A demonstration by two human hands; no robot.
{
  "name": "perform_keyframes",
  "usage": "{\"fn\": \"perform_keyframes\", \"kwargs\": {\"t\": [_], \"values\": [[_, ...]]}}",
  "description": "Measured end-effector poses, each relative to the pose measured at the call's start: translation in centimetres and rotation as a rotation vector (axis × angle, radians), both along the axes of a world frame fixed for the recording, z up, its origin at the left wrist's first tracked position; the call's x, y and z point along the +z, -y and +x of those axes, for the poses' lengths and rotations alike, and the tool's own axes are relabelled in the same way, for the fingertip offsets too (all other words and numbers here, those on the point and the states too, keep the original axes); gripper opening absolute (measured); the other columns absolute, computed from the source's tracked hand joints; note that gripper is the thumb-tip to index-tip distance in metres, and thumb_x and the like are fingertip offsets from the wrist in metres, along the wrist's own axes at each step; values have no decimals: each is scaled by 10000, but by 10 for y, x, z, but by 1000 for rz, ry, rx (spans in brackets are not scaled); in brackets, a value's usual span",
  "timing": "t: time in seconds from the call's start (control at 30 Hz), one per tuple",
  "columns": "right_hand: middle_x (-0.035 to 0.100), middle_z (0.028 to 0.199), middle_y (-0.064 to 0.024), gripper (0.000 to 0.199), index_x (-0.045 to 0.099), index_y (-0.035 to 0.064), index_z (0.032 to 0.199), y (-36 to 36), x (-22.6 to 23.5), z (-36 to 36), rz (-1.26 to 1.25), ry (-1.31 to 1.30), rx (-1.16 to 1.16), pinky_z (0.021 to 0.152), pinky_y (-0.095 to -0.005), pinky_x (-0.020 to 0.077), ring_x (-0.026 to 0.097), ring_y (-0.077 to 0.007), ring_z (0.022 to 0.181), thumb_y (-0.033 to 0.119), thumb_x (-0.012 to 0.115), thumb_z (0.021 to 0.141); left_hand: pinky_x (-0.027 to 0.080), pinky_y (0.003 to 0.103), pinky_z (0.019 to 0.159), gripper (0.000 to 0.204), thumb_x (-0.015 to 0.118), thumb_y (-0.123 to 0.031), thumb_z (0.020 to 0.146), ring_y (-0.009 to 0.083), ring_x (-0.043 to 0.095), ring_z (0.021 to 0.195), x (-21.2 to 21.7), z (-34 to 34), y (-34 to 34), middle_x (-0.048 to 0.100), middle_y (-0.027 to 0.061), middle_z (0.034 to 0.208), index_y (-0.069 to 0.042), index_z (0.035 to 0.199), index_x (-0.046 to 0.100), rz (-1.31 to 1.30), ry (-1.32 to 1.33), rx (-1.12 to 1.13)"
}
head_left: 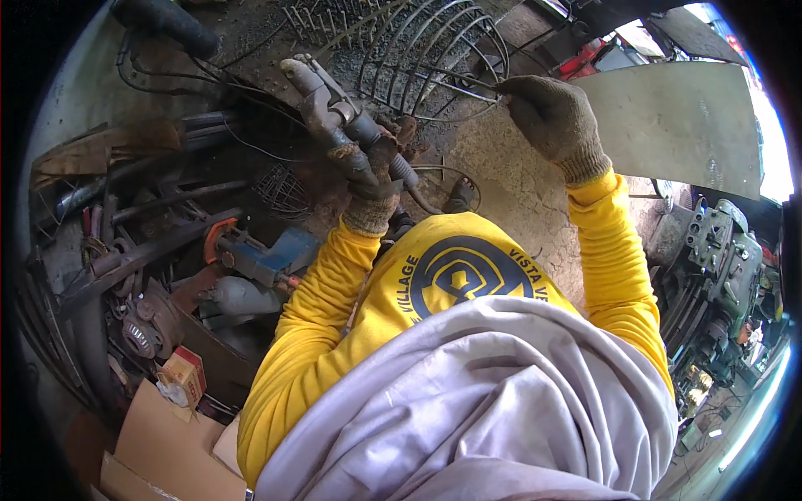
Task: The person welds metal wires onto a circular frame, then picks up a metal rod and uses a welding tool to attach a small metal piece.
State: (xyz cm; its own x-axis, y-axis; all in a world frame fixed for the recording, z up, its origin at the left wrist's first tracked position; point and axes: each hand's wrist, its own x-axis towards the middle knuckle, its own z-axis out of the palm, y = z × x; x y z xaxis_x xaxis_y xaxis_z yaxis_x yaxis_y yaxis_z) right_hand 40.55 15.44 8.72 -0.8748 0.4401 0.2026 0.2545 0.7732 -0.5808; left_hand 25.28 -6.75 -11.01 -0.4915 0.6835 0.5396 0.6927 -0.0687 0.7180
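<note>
My left hand, in a dark, dirty knit glove, is closed around a heavy grey jointed metal tool with a lever-like arm. A thick ribbed cable runs from beside that hand down toward the floor. Further right, my gloved right hand is closed at the edge of a round wire cage made of curved metal ribs, gripping its wire end. The fingertips are partly hidden by the glove's own bulk. The tool's head lies just left of the cage, apart from it.
Upright metal pins stand on the dirty work surface beyond the cage. To the left are a blue clamp-like tool, scrap metal bars and an open cardboard box. A grey sheet panel and a machine stand at the right.
</note>
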Motion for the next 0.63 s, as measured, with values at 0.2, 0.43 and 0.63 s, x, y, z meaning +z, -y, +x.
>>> {"fn": "perform_keyframes", "kwargs": {"t": [0.2,0.43,0.63], "values": [[712,871,-155,199,747,91,1002,1,-4,1,29,-38,-16,709,-364,551,696,-322,789,164,656,841,506,440,888,529,753,-149,714,314,630,998,27,-2,10,646,140,1068,-34,1211,617,115,-313,159],[707,858,-158,202,747,95,997,-1,-7,4,52,-27,-23,710,-377,550,692,-331,786,186,654,842,504,465,924,567,762,-233,766,327,620,1041,25,-34,72,615,155,1143,-50,1259,551,609,1142,-120],[706,859,-164,212,749,97,996,-6,-16,2,44,-81,3,705,-394,550,695,-341,798,208,647,848,503,487,954,611,769,-305,812,339,612,1077,8,-83,180,587,167,1208,-63,1301,494,535,1532,-344]]}}
